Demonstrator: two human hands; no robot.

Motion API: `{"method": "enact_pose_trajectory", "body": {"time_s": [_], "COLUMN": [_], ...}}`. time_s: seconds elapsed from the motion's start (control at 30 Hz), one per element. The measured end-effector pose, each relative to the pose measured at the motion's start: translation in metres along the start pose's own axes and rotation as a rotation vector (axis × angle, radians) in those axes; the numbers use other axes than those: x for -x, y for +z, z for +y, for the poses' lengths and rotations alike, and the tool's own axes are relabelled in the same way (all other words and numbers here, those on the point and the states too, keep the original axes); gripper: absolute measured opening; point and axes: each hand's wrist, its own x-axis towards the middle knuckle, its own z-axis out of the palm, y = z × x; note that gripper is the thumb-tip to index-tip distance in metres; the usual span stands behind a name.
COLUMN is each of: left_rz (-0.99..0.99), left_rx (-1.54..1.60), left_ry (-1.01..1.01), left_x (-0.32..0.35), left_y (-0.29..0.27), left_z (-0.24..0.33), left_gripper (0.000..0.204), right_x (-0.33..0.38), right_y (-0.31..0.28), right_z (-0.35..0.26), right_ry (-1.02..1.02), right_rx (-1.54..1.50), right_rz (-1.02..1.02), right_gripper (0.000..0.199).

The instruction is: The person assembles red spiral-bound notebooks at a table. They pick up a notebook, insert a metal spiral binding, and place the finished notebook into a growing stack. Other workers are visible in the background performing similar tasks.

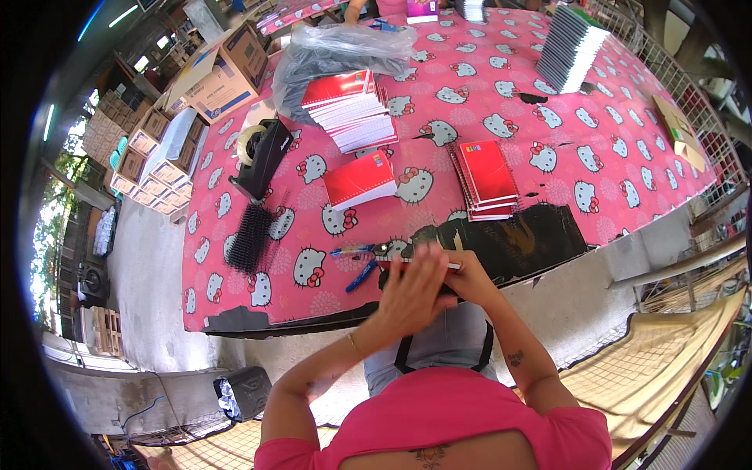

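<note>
My left hand (413, 296) is blurred, its fingers spread flat over a thin red-covered notebook (395, 265) that I see edge-on at the table's front edge. My right hand (468, 280) grips the right end of that notebook from behind. A black spiral binding (389, 249) runs along the notebook's far edge. Blue-handled pliers (362, 275) and a blue pen (350, 251) lie just left of my hands.
On the pink cartoon-cat tablecloth (595, 157) lie red notebook stacks (487, 178), (360, 180), (350, 110), black binding coils (251, 236), a tape dispenser (262, 153), a plastic bag (337, 48) and a tall notebook stack (570, 48). Cardboard boxes (223, 74) stand to the left.
</note>
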Motion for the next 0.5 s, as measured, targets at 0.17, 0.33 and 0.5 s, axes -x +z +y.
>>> {"method": "enact_pose_trajectory", "body": {"time_s": [0.17, 0.33, 0.5], "left_rz": [-0.019, 0.213, 0.090], "left_rx": [0.183, 0.920, 1.272], "left_ry": [-0.012, -0.284, -0.449], "left_x": [0.010, 0.000, 0.004], "left_y": [-0.007, -0.048, -0.029], "left_z": [0.010, 0.020, -0.030], "left_gripper": [0.085, 0.073, 0.044], "right_x": [0.002, 0.026, 0.026], "right_y": [-0.002, 0.042, 0.032], "right_z": [0.011, -0.050, -0.101], "right_ry": [-0.074, -0.054, -0.465], "right_rx": [0.111, -0.023, 0.775], "right_rz": [0.065, 0.382, 0.321], "right_gripper": [0.035, 0.050, 0.048]}}
